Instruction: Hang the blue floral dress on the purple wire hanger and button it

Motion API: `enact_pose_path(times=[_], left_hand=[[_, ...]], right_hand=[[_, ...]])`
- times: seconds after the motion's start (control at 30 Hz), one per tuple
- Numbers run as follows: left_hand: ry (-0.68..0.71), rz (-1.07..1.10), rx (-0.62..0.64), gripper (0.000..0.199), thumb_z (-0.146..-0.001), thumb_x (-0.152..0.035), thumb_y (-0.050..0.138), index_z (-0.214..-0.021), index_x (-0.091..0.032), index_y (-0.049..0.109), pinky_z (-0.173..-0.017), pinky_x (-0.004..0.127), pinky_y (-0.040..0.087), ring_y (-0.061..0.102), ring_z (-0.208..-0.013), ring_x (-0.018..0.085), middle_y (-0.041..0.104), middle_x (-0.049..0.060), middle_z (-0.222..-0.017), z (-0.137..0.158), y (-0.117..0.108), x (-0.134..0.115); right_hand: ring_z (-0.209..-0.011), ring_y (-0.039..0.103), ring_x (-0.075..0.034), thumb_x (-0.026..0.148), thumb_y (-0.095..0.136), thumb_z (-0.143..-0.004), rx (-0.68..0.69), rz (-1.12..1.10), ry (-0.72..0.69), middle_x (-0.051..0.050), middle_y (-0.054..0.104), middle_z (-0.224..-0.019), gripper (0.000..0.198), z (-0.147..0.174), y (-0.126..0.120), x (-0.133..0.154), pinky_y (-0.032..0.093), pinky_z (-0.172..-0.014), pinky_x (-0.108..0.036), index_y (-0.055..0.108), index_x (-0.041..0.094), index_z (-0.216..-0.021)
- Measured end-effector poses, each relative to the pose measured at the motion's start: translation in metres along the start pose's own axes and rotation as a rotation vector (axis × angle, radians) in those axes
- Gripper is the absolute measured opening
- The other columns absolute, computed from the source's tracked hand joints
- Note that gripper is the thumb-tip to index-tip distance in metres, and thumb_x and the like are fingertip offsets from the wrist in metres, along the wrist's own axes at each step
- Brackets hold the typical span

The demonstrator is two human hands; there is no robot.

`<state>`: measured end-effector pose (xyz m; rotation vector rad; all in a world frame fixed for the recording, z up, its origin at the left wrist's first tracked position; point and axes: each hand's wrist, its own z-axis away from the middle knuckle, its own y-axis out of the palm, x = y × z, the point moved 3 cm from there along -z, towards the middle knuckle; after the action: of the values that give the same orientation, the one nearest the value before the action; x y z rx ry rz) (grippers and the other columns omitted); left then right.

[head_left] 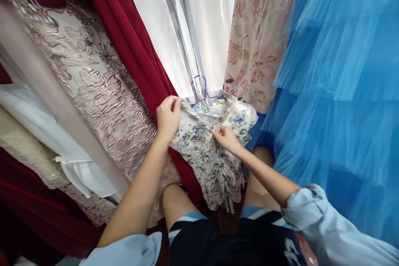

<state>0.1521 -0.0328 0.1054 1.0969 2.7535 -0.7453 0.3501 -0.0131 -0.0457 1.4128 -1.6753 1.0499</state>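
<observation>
In front of me hangs a white blouse (199, 145) with a blue and green floral print, its V-shaped neck facing me. A thin purple hanger (206, 89) shows above the neckline, its arms running into the shoulders. My left hand (168, 117) is closed, pinching the fabric at the left shoulder of the blouse. Lower down, my right hand (227, 138) is closed too, its fingers pressed on the cloth at the front opening, near the bottom of the V. The fingertips of both hands are partly hidden.
On the left hang a dark red garment (134, 33) and a pinkish brocade garment (102, 91). A pink floral dress (255, 41) and a tiered blue tulle dress (336, 70) are on the right. Behind the blouse are metal poles (183, 20) and a white curtain (212, 12).
</observation>
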Motion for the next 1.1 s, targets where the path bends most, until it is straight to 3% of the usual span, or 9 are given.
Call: enact_pose_path(times=[0.17, 0.3, 0.47, 0.57, 0.63, 0.7, 0.8, 0.93, 1.1], left_hand=[[-0.253, -0.027, 0.051, 0.021, -0.09, -0.03, 0.05, -0.088, -0.016, 0.065, -0.071, 0.025, 0.044, 0.061, -0.075, 0.018, 0.068, 0.003, -0.081, 0.026, -0.024, 0.09], [-0.375, -0.068, 0.181, 0.025, -0.089, -0.032, 0.044, -0.085, -0.016, 0.063, -0.074, 0.028, 0.044, 0.06, -0.075, 0.02, 0.067, 0.005, -0.081, 0.076, -0.019, 0.118], [-0.338, 0.021, 0.48, 0.025, -0.088, -0.034, 0.046, -0.085, -0.017, 0.064, -0.075, 0.029, 0.046, 0.061, -0.077, 0.021, 0.07, 0.005, -0.083, 0.123, 0.0, 0.1], [-0.256, 0.151, 0.65, 0.026, -0.092, -0.033, 0.045, -0.086, -0.017, 0.064, -0.08, 0.031, 0.046, 0.062, -0.084, 0.021, 0.069, 0.006, -0.089, 0.136, 0.013, 0.075], [-0.213, 0.244, 0.64, 0.028, -0.095, -0.036, 0.044, -0.085, -0.017, 0.063, -0.081, 0.03, 0.046, 0.061, -0.084, 0.02, 0.067, 0.005, -0.088, 0.135, 0.02, 0.053], [-0.194, 0.336, 0.574, 0.029, -0.097, -0.038, 0.044, -0.088, -0.017, 0.062, -0.08, 0.028, 0.047, 0.06, -0.083, 0.018, 0.066, 0.004, -0.087, 0.128, 0.025, 0.028], [-0.165, 0.426, 0.489, 0.026, -0.098, -0.037, 0.047, -0.094, -0.017, 0.063, -0.082, 0.028, 0.048, 0.061, -0.086, 0.017, 0.066, 0.004, -0.09, 0.112, 0.034, -0.009], [-0.072, 0.477, 0.501, 0.022, -0.098, -0.032, 0.05, -0.106, -0.018, 0.064, -0.092, 0.031, 0.048, 0.063, -0.101, 0.019, 0.067, 0.006, -0.107, 0.098, 0.052, -0.038], [-0.132, 0.402, 0.501, 0.035, -0.094, -0.026, 0.055, -0.128, -0.02, 0.054, -0.102, 0.04, 0.047, 0.06, -0.115, 0.022, 0.061, 0.01, -0.127, 0.103, 0.075, -0.01]], right_hand=[[-0.046, 0.041, -0.011, 0.03, 0.053, -0.073, 0.089, 0.036, 0.026, 0.006, 0.044, -0.048, 0.015, 0.034, -0.01, -0.01, 0.029, -0.047, -0.022, 0.046, 0.021, -0.064], [-0.051, 0.049, -0.012, 0.025, 0.05, -0.078, 0.206, 0.296, 0.036, 0.004, 0.052, -0.054, 0.011, 0.048, -0.005, -0.011, 0.032, -0.05, -0.022, 0.049, 0.02, -0.067], [-0.059, 0.054, -0.015, 0.021, 0.055, -0.077, 0.236, 0.474, 0.098, -0.001, 0.061, -0.062, 0.01, 0.058, -0.005, -0.027, 0.034, -0.056, -0.025, 0.055, 0.019, -0.067], [-0.073, 0.06, -0.021, 0.019, 0.059, -0.076, 0.215, 0.556, 0.114, -0.006, 0.066, -0.076, 0.007, 0.06, -0.009, -0.029, 0.038, -0.065, -0.028, 0.062, 0.018, -0.082], [-0.091, 0.062, -0.025, 0.019, 0.063, -0.074, 0.22, 0.56, 0.012, -0.011, 0.068, -0.099, 0.03, 0.06, -0.008, -0.02, 0.043, -0.077, -0.031, 0.062, 0.016, -0.104], [-0.105, 0.06, -0.028, 0.02, 0.069, -0.071, 0.332, 0.459, -0.144, -0.013, 0.063, -0.12, 0.051, 0.062, -0.001, -0.005, 0.044, -0.088, -0.034, 0.057, 0.016, -0.121], [-0.102, 0.061, -0.028, 0.027, 0.077, -0.069, 0.564, 0.185, -0.215, -0.009, 0.065, -0.119, 0.056, 0.062, 0.014, 0.015, 0.047, -0.091, -0.038, 0.058, 0.017, -0.121], [-0.093, 0.064, -0.025, 0.024, 0.072, -0.074, 0.539, -0.169, -0.035, -0.003, 0.071, -0.096, 0.031, 0.047, 0.028, 0.011, 0.051, -0.086, -0.036, 0.064, 0.017, -0.103], [-0.085, 0.07, -0.022, 0.021, 0.064, -0.077, 0.502, -0.6, 0.511, -0.006, 0.074, -0.083, 0.017, 0.015, 0.024, -0.04, 0.053, -0.088, -0.035, 0.066, 0.015, -0.094]])
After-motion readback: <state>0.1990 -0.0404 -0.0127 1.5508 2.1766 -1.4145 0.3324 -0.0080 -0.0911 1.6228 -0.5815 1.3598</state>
